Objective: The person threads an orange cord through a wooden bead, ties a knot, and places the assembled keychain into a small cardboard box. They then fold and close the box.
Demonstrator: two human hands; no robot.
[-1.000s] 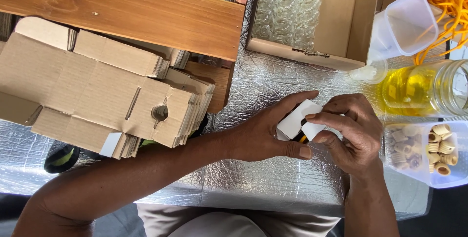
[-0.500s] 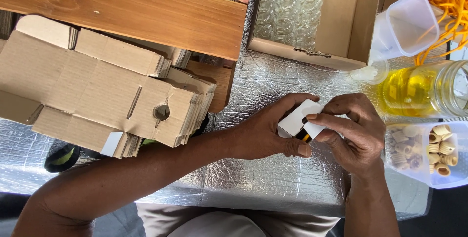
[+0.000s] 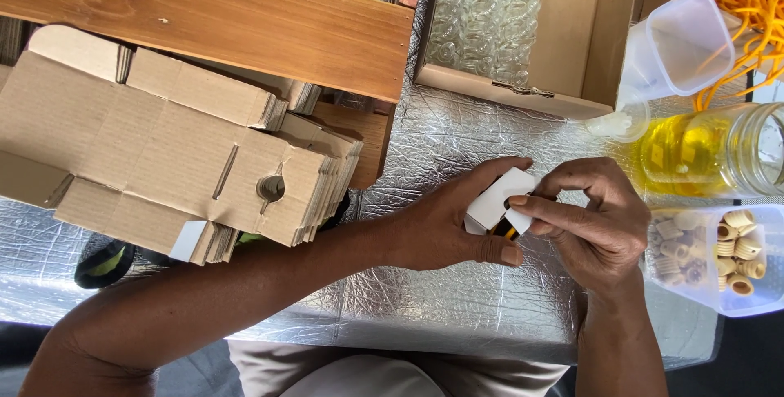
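1. Head view: a small white carton [image 3: 500, 201] sits between both hands above the silver foil-covered table [image 3: 457, 315], roughly at the centre right of the picture. Something dark with a yellow band shows at its lower opening, too hidden to name.
2. The left hand [image 3: 445, 221] wraps the carton from the side, its fingers closed around it and the thumb pressed under the open end.
3. The right hand [image 3: 592, 221] meets it from the other side, the fingertips pinched on a white flap at the carton's end.
4. Judging from this, the step in hand looks like closing the carton over its contents; the next move would call for a steady grip from the left hand while the flap is tucked squarely in.
5. Just to the right stands a clear tub of small tan rings [image 3: 719, 254], with a glass jar of yellow liquid [image 3: 702, 152] beyond it.
6. Farther up lies an open cardboard box lined with bubble wrap [image 3: 506, 21]; to the left, a stack of flat cardboard blanks [image 3: 163, 160] under a wooden plank [image 3: 212, 13].
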